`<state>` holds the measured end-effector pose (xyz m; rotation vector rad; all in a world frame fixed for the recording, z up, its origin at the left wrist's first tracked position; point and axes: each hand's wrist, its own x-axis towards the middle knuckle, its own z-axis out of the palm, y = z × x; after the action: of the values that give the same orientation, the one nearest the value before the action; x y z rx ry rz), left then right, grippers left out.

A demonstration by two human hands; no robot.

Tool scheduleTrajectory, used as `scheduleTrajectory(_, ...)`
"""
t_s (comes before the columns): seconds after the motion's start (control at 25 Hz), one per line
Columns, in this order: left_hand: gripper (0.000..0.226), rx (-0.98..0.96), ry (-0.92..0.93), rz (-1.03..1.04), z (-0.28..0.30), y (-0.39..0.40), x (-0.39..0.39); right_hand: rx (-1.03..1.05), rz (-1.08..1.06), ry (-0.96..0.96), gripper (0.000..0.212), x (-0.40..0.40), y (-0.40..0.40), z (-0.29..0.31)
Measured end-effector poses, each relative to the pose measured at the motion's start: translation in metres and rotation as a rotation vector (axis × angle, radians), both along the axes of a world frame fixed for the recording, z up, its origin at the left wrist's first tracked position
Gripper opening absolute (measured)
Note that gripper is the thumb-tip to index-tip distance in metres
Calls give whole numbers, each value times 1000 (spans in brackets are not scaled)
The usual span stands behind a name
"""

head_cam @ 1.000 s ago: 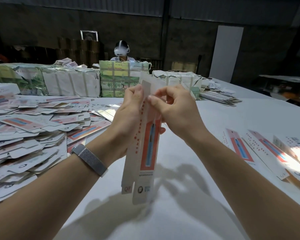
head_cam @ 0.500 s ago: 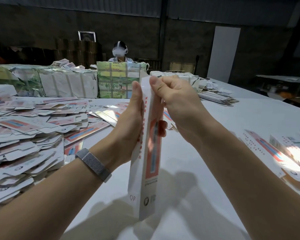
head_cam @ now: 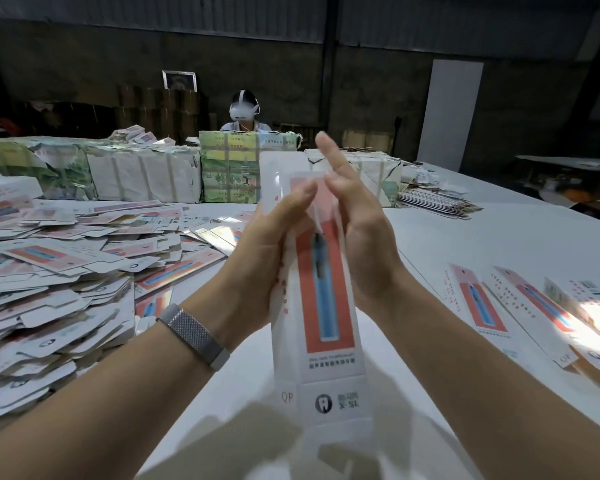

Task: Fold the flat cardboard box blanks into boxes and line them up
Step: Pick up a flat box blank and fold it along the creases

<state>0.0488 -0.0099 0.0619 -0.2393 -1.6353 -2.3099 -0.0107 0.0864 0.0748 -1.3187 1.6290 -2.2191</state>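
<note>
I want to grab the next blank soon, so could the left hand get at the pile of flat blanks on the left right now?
Probably not yet. The left hand grips the box held up between both hands, so it is occupied. Otherwise nothing stands between it and the pile of flat blanks.

On my feed: one long carton [head_cam: 323, 306], held upright between both hands above the white counter [head_cam: 465, 244]. My left hand [head_cam: 267, 251] grips its left side; my right hand [head_cam: 361, 237] presses the right side, fingers straight. Left of them, a heap of flat blanks [head_cam: 56, 271]; at right, finished boxes [head_cam: 520, 306] lying side by side. Wrapped bundles [head_cam: 142, 174] line the far edge.
</note>
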Motion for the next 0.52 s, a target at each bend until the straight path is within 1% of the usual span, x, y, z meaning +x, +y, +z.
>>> scheduleTrajectory(0.08, 63, 22, 15, 128, -1, 0, -3, -16, 1, 20, 49, 0, -1, -1)
scheduleTrajectory(0.12, 63, 17, 35, 224, -3, 1, -5, -25, -5, 24, 49, 0, -1, -2)
scheduleTrajectory(0.2, 44, -22, 125, 361, -5, 4, -7, -29, -40, 48, 46, 1, -3, -3)
scheduleTrajectory(0.24, 35, -42, 168, 386, -5, 5, -7, -23, -63, 65, 46, 1, -4, -2)
scheduleTrajectory(0.32, 28, -81, 231, 395, -5, 5, -7, -22, -91, 76, 46, 1, -4, -2)
scheduleTrajectory(0.44, 28, -135, 297, 396, -4, 4, -8, -51, -35, 41, 45, 0, -2, -2)
scheduleTrajectory(0.52, 28, -140, 293, 374, -6, 3, -9, -71, -26, 9, 40, -1, -2, -3)
